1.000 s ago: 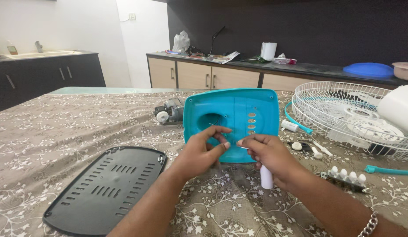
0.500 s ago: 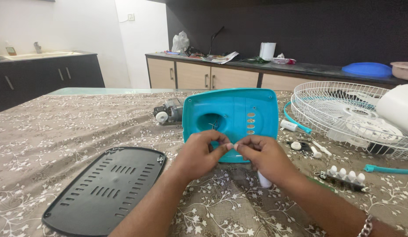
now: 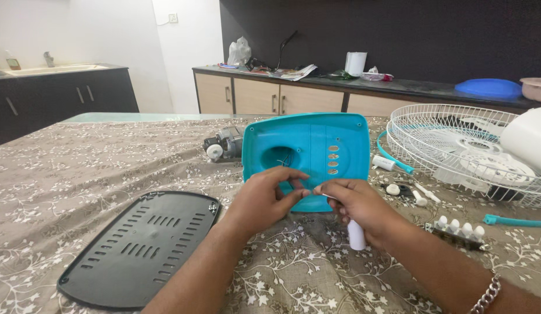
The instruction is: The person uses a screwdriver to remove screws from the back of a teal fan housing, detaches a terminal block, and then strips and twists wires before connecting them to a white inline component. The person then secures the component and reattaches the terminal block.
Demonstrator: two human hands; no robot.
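A teal plastic fan base cover [image 3: 317, 145] stands tilted on the patterned tablecloth, its hollow inner side facing me, with a round hole and several slots. My left hand [image 3: 264, 200] and my right hand [image 3: 354, 206] meet in front of its lower edge, fingertips pinching a thin wire between them. A white cylindrical part [image 3: 356, 234] hangs under my right hand, gripped by its lower fingers. Thin wires show inside the cover's hole.
A black vented base plate [image 3: 139, 247] lies at the left front. A small motor [image 3: 222, 145] sits behind the cover. To the right are a white wire fan guard [image 3: 456, 145], a switch strip with white buttons [image 3: 456, 229], small knobs and a teal rod [image 3: 514, 221].
Both hands have stayed in front of the cover; the fingertips have drawn closer together on the wire and the white part has shifted slightly lower under my right hand.
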